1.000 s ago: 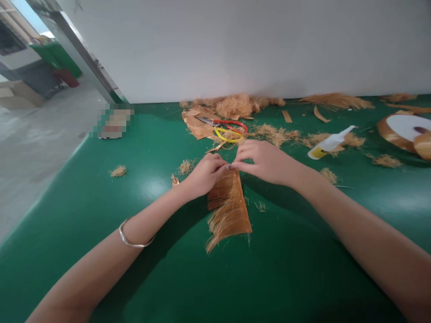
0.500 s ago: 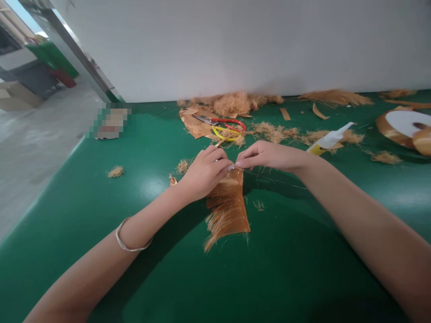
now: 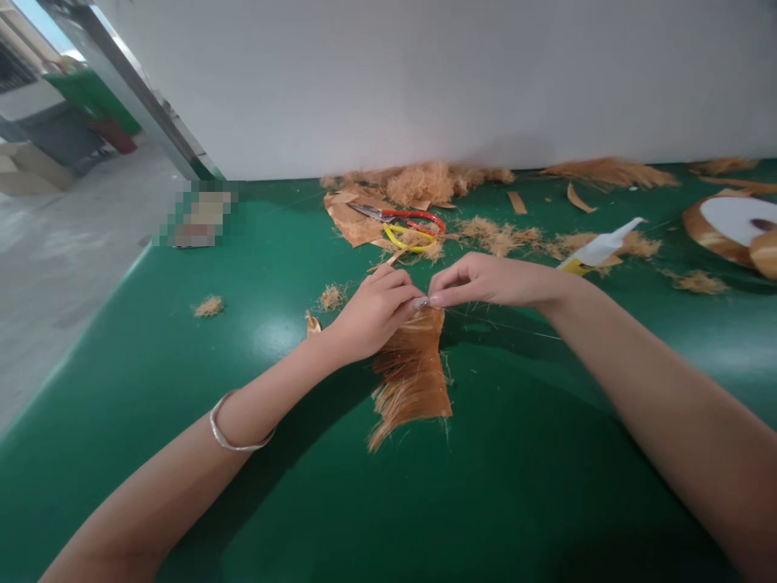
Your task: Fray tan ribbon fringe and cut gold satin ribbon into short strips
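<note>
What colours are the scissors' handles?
The red handle sits beside a yellow handle, showing best in the head view.

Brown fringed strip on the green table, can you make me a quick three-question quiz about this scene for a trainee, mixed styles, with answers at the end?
1. Fill in near or far, as the wearer sees it: the left hand and right hand come together at the ____ end of the strip.
2. True or false: both handles of the scissors are red.
3. Which thing does the right forearm partly hide? A) the roll; B) the bottle; C) the scissors.

Key:
1. Far.
2. False: one is red, the other yellow.
3. B.
</note>
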The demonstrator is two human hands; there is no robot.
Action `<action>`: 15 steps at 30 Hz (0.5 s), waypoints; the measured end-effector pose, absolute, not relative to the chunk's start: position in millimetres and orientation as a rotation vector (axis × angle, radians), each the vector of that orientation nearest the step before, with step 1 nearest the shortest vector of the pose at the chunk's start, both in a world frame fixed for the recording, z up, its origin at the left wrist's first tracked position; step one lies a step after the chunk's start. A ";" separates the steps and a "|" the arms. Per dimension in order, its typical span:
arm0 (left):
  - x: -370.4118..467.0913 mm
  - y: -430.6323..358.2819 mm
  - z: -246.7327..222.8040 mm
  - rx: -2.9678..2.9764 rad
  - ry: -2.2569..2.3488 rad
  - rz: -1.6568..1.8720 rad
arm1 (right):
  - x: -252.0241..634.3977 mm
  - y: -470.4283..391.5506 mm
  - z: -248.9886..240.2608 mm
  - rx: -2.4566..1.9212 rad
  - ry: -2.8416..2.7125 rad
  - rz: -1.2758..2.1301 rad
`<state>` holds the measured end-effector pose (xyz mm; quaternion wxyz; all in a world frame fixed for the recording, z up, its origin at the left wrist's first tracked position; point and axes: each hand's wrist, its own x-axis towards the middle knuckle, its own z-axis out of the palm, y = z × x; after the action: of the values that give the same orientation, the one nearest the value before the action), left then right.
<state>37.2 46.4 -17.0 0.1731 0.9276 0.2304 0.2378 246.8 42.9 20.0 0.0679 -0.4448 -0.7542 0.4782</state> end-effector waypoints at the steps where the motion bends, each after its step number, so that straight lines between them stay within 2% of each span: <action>1: 37.6 46.7 -16.9 2.580 0.654 0.670 | 247.0 42.8 19.9 -1.340 -2.287 1.414; 9: 39.8 46.9 -7.6 2.049 0.784 0.527 | 241.5 37.1 22.8 -1.336 -2.353 1.067; 15: 40.5 45.5 -6.6 1.555 0.939 0.462 | 232.7 32.5 18.4 -1.180 -2.543 0.427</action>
<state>40.5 45.5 -6.6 0.5921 0.6687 0.4035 0.1987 232.7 32.5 18.4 0.1525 -0.4113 -0.8863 0.1487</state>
